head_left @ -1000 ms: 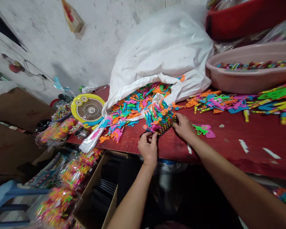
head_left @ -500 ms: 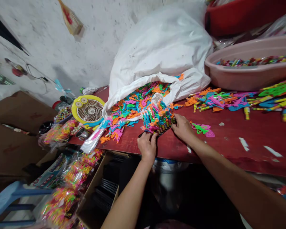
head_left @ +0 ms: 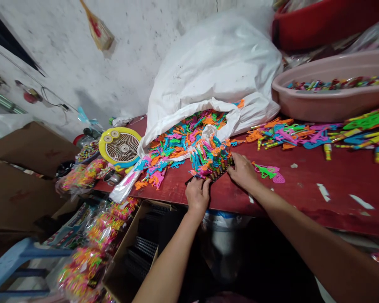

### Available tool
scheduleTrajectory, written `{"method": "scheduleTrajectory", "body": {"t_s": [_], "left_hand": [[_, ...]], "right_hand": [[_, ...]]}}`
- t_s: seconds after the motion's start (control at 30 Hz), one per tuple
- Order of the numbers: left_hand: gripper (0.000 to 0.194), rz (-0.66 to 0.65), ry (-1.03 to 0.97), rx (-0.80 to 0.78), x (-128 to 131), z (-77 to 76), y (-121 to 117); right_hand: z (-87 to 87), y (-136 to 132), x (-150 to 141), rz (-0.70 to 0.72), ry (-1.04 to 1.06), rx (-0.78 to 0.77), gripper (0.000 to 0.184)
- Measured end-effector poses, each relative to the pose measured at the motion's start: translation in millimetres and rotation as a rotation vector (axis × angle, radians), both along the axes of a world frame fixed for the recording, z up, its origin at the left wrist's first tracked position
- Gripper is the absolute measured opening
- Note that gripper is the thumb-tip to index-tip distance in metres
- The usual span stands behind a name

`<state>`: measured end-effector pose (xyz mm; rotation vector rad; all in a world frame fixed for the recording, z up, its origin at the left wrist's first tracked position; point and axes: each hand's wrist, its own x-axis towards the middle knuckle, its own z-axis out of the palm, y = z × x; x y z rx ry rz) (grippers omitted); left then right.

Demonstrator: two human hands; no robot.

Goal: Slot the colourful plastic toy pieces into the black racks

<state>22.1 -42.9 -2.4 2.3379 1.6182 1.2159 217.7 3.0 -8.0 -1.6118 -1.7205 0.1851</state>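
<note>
A black rack point(head_left: 220, 173), packed with rows of small tubes topped by bright plastic pieces point(head_left: 208, 153), rests on the red table near its front edge. My left hand point(head_left: 197, 194) grips its near left end, fingers closed and partly hidden behind it. At the right end my right hand point(head_left: 242, 171) is closed on the rack too, the thumb along its side. Just behind stands a big white sack point(head_left: 208, 67), its mouth spilling orange, pink, green and blue plastic pieces point(head_left: 183, 136) towards the rack. Right of my right hand lie loose green and pink pieces point(head_left: 268, 171).
A pink basin point(head_left: 328, 103) of small tubes stands back right, with a red tub point(head_left: 328, 25) above. Toy sticks point(head_left: 303, 132) lie before it. Left are a yellow fan point(head_left: 121, 147) and bagged pieces point(head_left: 102, 227). Below, a carton point(head_left: 123, 248) holds black racks.
The view has shifted slightly, so things on the left appear a little further right and lower. Both hands keep their hold on the rack, which stays in nearly the same place.
</note>
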Motion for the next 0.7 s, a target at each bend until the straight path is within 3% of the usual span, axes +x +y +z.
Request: {"method": "scheduleTrajectory", "body": {"t_s": [0.23,0.4,0.47,0.6,0.7], "left_hand": [[0.015,-0.043,-0.009,0.064,-4.2,-3.0,-7.9],[0.014,-0.054,-0.069,0.046,-1.5,-5.5,-8.2],[0.013,-0.042,-0.075,0.054,-0.3,-6.0,-8.4],[0.013,-0.01,-0.095,0.056,2.2,-7.7,-9.7],[0.013,-0.009,-0.096,0.063,2.7,-9.4,-10.5]], "right_hand": [[-4.0,-4.0,-3.5,-0.006,-0.003,0.012,0.037],[-2.2,-1.7,-1.3,-0.022,0.164,0.074,0.072],[9.1,-7.3,1.4,0.019,0.199,0.195,0.083],[46.1,-31.5,-0.5,0.194,0.073,0.363,0.086],[67.5,-43.7,-11.0,0.282,-0.079,0.345,0.07]]}}
